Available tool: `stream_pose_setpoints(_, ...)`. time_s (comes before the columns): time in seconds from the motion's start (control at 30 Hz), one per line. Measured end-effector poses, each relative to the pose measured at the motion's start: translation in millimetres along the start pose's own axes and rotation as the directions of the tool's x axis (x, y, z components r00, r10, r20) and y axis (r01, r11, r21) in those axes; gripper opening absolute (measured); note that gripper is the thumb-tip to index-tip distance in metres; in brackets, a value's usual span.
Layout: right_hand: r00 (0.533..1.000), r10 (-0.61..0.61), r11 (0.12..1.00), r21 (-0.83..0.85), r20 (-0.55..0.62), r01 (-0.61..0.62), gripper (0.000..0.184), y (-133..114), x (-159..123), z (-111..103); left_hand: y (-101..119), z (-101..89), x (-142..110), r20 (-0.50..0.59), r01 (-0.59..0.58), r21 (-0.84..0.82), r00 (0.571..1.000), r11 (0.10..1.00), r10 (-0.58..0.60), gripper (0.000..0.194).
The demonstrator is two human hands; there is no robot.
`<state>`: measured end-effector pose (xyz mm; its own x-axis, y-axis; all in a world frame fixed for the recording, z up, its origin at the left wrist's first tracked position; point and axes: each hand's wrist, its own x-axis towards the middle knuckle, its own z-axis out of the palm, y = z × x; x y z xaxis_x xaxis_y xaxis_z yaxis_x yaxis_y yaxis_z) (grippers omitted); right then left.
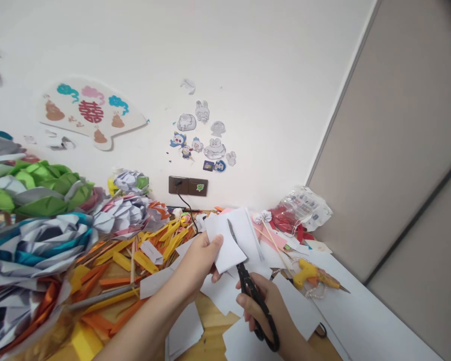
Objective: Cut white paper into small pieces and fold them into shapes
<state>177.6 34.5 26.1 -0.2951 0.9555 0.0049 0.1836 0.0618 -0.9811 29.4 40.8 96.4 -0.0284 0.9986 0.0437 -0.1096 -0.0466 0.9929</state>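
Note:
White paper (225, 250) is pinched in my left hand (206, 253), thumb on top, fingers mostly hidden beneath. My right hand (263, 306) grips black-handled scissors (255, 296) from below. One blade lies over the paper's face and the lower part of the scissors passes by its right edge, so the paper sits between the blades. Behind it stands a larger stack of white sheets (250, 228). Loose white paper pieces (244, 341) lie on the wooden table (214, 321) under both hands.
Folded paper flowers (41, 245) crowd the left side. Orange and yellow paper strips (116, 281) spread beside my left forearm. At right lie a yellow hot glue gun (311, 276) and a plastic bag (304, 208). A black cable (188, 205) runs from a wall socket (188, 185).

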Motion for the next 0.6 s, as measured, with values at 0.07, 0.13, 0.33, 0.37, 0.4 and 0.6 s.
stream_pose_setpoints(0.07, 1.000, 0.004, 1.000, -0.015, 0.004, -0.004, 0.041, -0.5, 0.8, -0.6, 0.3, -0.4, 0.1, 0.011, -0.002, 0.001, 1.000, 1.000, 0.002, 0.018)
stream_pose_setpoints(0.13, 1.000, 0.016, 1.000, -0.023, 0.017, -0.015, 0.042, -1.5, 1.6, -1.3, 0.2, -0.6, -0.1, 0.010, -0.005, 0.005, 1.000, 1.000, 0.005, 0.019)
stream_pose_setpoints(0.33, 0.998, 0.007, 1.000, 0.024, 0.061, -0.008, 0.044, -5.1, 1.0, -4.3, -2.2, 0.2, -0.4, -0.022, 0.019, 0.019, 1.000, 1.000, -0.018, 0.019)
stream_pose_setpoints(0.37, 0.998, -0.003, 0.999, 0.037, 0.063, 0.001, 0.044, -4.9, 0.8, -4.5, -2.9, 0.6, -0.2, -0.021, 0.027, 0.024, 0.999, 0.999, -0.027, 0.019)
stream_pose_setpoints(0.4, 0.998, -0.010, 0.999, 0.040, 0.057, 0.008, 0.044, -4.2, 0.8, -4.4, -3.7, 1.0, -0.1, -0.023, 0.035, 0.030, 0.999, 0.999, -0.035, 0.019)
stream_pose_setpoints(0.6, 0.999, 0.032, 0.999, -0.003, -0.002, -0.032, 0.049, 4.1, 2.3, 1.2, -7.7, 3.0, -0.5, -0.041, 0.056, 0.043, 0.998, 0.998, -0.054, 0.019)
